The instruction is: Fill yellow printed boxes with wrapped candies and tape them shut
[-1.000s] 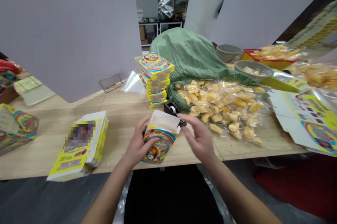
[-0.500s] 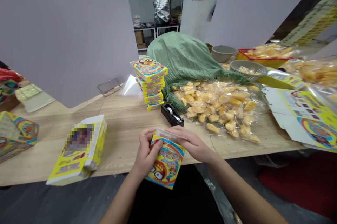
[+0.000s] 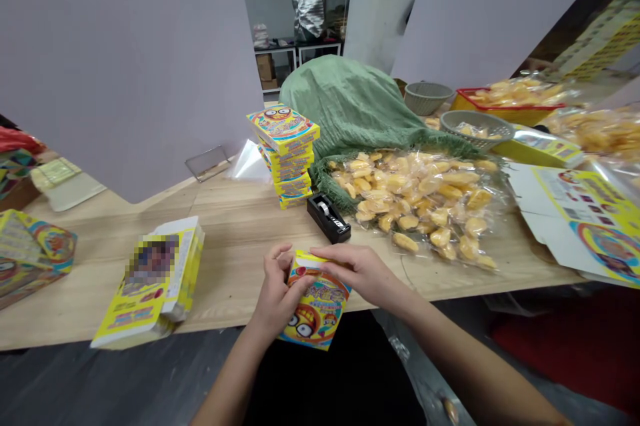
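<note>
I hold a small yellow printed carton point(image 3: 315, 309) over the near edge of the wooden table point(image 3: 235, 239). My left hand point(image 3: 277, 293) grips its left side, fingers curled round it. My right hand point(image 3: 357, 269) lies across the carton's top end, fingers pressed on the closed flap. Just beyond my hands sits a black tape dispenser point(image 3: 329, 217). Behind it stands a stack of finished yellow cartons point(image 3: 284, 153).
A pile of flat unfolded cartons point(image 3: 150, 283) lies at the left, more cartons point(image 3: 30, 256) at the far left. Clear bags of yellow snacks point(image 3: 420, 203) rest on a green sack point(image 3: 350, 103) at the right, with grey baskets point(image 3: 475, 126) and flat sheets point(image 3: 580, 213) beyond.
The carton's white top flap was open a second ago; my right hand has folded it down and now presses on it. The carton has come nearer to me.
</note>
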A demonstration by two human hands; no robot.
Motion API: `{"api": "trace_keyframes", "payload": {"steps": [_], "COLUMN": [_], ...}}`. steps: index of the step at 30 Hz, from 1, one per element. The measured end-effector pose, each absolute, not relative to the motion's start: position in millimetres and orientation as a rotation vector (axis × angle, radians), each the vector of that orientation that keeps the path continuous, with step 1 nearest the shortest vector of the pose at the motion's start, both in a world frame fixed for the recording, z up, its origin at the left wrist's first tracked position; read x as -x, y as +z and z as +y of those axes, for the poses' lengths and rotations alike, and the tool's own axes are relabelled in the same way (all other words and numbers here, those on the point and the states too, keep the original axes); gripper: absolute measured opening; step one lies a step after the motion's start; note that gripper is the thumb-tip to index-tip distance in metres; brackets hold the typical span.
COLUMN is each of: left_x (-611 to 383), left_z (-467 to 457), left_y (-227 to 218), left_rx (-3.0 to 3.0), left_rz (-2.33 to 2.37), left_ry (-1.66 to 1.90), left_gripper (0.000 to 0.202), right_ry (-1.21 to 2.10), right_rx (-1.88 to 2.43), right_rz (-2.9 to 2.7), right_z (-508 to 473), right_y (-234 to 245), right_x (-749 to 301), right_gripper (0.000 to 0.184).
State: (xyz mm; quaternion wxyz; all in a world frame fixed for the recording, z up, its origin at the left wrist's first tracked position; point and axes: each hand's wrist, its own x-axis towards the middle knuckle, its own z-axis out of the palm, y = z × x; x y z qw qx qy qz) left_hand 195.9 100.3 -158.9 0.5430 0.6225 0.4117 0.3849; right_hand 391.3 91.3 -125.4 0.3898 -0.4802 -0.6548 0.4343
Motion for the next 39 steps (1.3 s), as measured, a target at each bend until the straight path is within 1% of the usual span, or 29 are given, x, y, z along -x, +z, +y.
{"api": "trace_keyframes", "payload": {"steps": [4,9,13,18,21,23,26,29,34,39], "left_x": [-194,-195,-195,-194,-194,-194,-195,-196,-198,-197], "left_z": [99,98,98,96,97,98,98,97,95,96], "left_y": [-154,-153,-155,-154,-153,-153,-155,-156,-155,-154], "left_rx": [-1.536,-1.595,-1.651,-1.796,-1.844,-1.82,-1.776,-1.736,-1.639,-1.692], "left_rz": [0.959,0.992,0.999,1.043,1.014,0.988,0.997,1.017,1.0,1.001], "left_ry": [0.92,0.908,0.889,0.854,0.817,0.79,0.759,0.747,0.766,0.777], "left_gripper": [0.053,0.052,0.053,0.042,0.036,0.039,0.047,0.05,0.053,0.048], "right_ry": [1.155,1.05,1.069,0.973,1.194,1.381,1.485,1.436,1.229,1.087], "right_rx": [1.234,1.194,1.217,1.198,1.229,1.248,1.247,1.246,1.294,1.308], "right_rz": [-1.554,-1.625,-1.615,-1.658,-1.53,-1.351,-1.165,-1.185,-1.287,-1.348], "right_z": [91,91,88,80,79,80,82,81,77,77], "right_y": [-124,-122,-123,-126,-126,-127,-126,-125,-127,-134], "right_x": [-393,-393,-391,-389,-392,-395,-396,-393,-387,-387], "right_gripper": [0.025,0.024,0.025,0.029,0.03,0.032,0.029,0.025,0.016,0.012]}}
